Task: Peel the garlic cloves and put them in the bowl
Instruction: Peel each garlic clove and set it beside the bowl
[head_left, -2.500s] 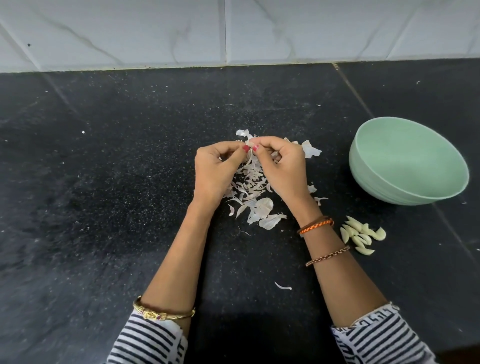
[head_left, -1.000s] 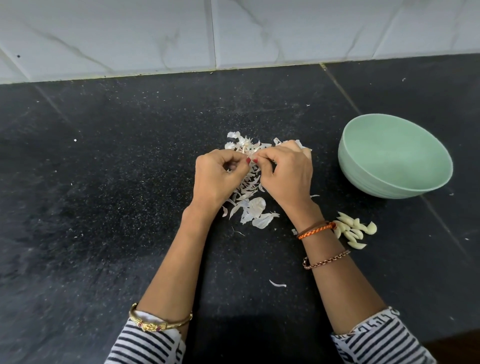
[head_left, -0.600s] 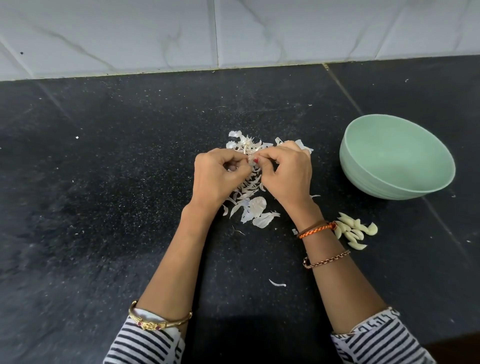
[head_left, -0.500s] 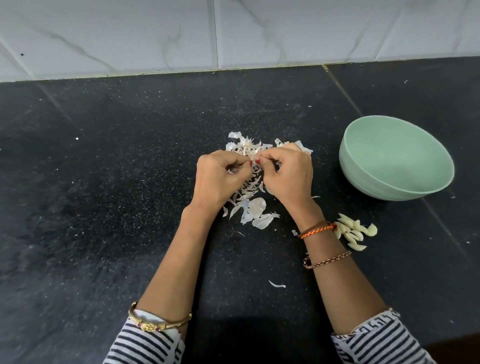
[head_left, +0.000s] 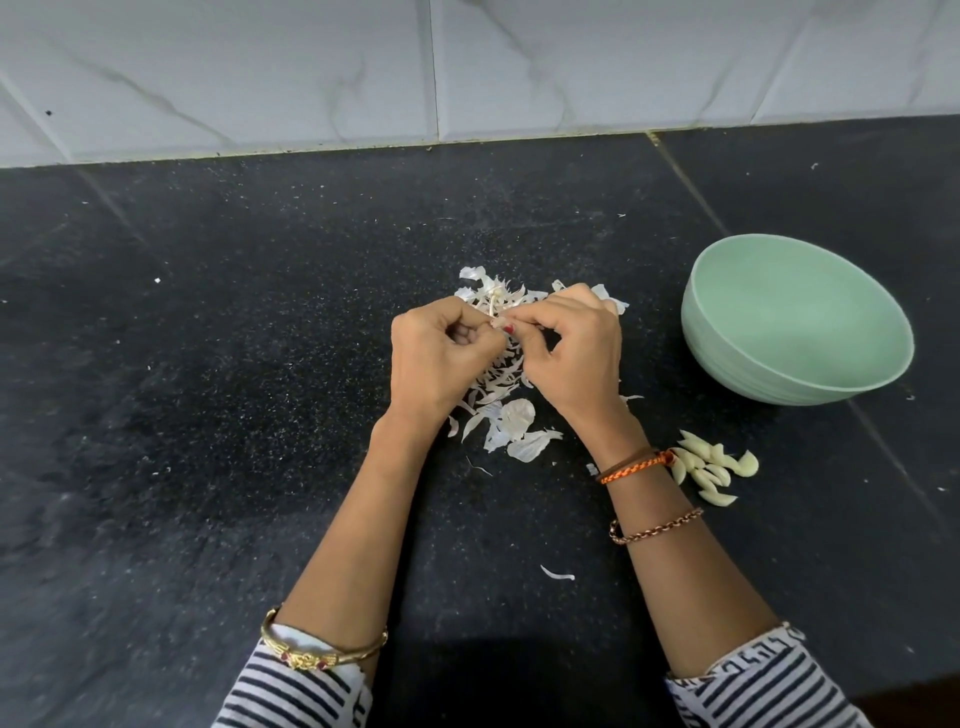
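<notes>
Over the black counter (head_left: 208, 415) we kept both hands, left hand (head_left: 441, 358) and right hand (head_left: 571, 353), pinching one garlic clove (head_left: 500, 323) above the skins (head_left: 511, 421), little changed, peeled cloves (head_left: 711, 467) still outside the empty bowl (head_left: 800, 384).

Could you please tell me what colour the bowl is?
Pale green bowl, head view.

Reaching forward with both forearms, left hand (head_left: 439, 358) and right hand (head_left: 574, 351) curling, fingertips meeting and pinching between them.
</notes>
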